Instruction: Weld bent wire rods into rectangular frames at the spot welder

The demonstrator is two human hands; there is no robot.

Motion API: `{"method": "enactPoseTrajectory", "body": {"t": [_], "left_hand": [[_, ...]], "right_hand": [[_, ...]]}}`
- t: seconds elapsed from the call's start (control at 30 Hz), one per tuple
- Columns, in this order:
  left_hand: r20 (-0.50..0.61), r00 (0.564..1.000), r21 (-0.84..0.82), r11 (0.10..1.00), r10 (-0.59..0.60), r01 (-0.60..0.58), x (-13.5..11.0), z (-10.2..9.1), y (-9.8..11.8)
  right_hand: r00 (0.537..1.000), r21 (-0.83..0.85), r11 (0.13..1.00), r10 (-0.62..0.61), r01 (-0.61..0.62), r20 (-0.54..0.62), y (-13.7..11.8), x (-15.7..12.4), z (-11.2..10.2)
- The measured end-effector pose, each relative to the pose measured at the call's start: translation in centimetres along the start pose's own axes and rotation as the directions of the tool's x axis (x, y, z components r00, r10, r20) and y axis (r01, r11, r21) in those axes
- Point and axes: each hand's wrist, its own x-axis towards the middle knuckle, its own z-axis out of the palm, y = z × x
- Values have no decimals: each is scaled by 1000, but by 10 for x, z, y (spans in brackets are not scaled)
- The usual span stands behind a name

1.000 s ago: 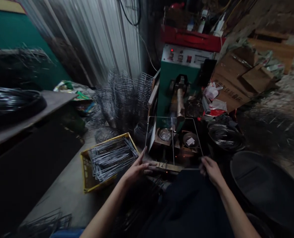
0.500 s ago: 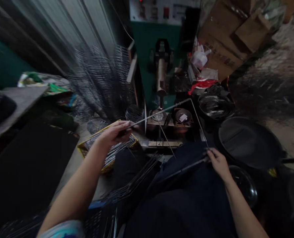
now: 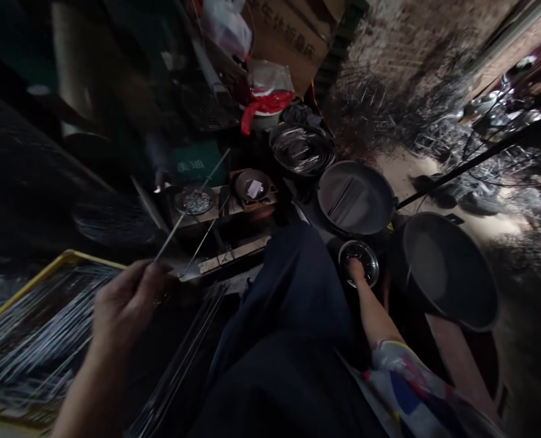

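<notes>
My left hand [image 3: 126, 298] is closed around a thin bent metal rod [image 3: 174, 230], which slants up and away past a dish of small shiny bits [image 3: 192, 201]. Another thin length of wire shows just right of that rod. Low on the right, my right hand [image 3: 356, 269] reaches down into a small shiny metal bowl [image 3: 376, 261] with dark small pieces in it. The bowl's inside and the dimness hide its fingers. Below my left hand lies a bundle of thin rods [image 3: 183, 353].
A yellow crate [image 3: 64, 258] full of metal rods stands at the left. Big dark pans [image 3: 356, 201] sit beyond the bowl on the right. A brown dish [image 3: 252, 185] holds a pale scrap. Coiled wire [image 3: 302, 149] and a red bag [image 3: 270, 100] lie farther back.
My right hand has let go of the rod frame and moved right into the metal bowl. My left hand keeps the rod, now lower and nearer. The view has swung right.
</notes>
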Motion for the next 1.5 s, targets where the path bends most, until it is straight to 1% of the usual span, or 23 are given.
{"method": "enactPoseTrajectory", "body": {"t": [0.07,0.17,0.3,0.37,0.4,0.43,0.47,0.5,0.53,0.57,0.6,0.63,0.7,0.73,0.8,0.87,0.93,1.0,1.17,1.27,1.33,1.43,1.5], "left_hand": [[-1,1000,80,996,31,-31,7,15,-1],[20,998,118,992,53,-55,11,21,-6],[53,995,91,992,87,-92,13,22,-16],[65,993,54,994,95,-98,14,25,-20],[70,993,32,994,97,-100,15,27,-21],[72,992,14,995,100,-101,15,28,-21],[68,992,-1,995,102,-102,15,29,-22],[63,993,-13,995,104,-104,16,30,-22],[57,993,-19,995,104,-103,17,31,-21],[56,993,-24,995,103,-102,17,31,-21],[50,994,-26,995,100,-98,18,31,-21],[44,994,-31,995,96,-95,18,30,-20],[22,996,-48,995,91,-90,18,28,-19],[5,996,-59,994,89,-89,17,26,-18],[-30,996,-81,993,83,-85,14,24,-17],[-66,996,-99,992,68,-74,12,21,-18],[-88,995,-122,991,41,-51,11,18,-20],[-95,995,-147,989,11,-24,11,15,-23],[-101,995,-181,983,-15,-4,15,11,-34],[-105,994,-190,982,-20,0,17,8,-37],[-103,994,-200,980,-28,7,17,5,-38],[-99,995,-202,979,-31,11,16,2,-39],[-94,995,-194,981,-39,20,15,2,-40]], "right_hand": [[1000,59,998,-2,2,-3,3,2,7],[998,147,989,-23,30,-53,17,0,1],[985,290,950,-70,113,-156,36,-12,-21],[973,374,908,-118,187,-200,30,-18,-36],[965,409,884,-148,227,-217,21,-21,-45],[954,463,842,-184,276,-236,6,-24,-55],[940,546,769,-226,333,-256,-14,-29,-64],[923,646,659,-273,385,-272,-39,-36,-73],[902,746,516,-326,421,-284,-69,-45,-80],[876,834,348,-386,429,-290,-103,-57,-85],[845,882,231,-461,411,-273,-139,-72,-88],[804,902,178,-542,394,-244,-175,-90,-89],[705,912,147,-684,384,-187,-243,-130,-81],[667,920,130,-726,370,-166,-274,-149,-74],[626,946,79,-766,314,-144,-324,-180,-57],[607,968,34,-784,249,-129,-359,-202,-44],[597,979,-9,-791,203,-131,-381,-216,-36],[588,983,-49,-796,179,-146,-393,-224,-33],[567,981,-93,-805,168,-173,-408,-234,-29],[566,975,-94,-801,200,-194,-419,-227,-32],[584,970,-102,-782,221,-215,-426,-215,-40],[651,973,-118,-726,197,-220,-433,-195,-55],[681,975,-109,-701,191,-212,-430,-188,-60]]}}
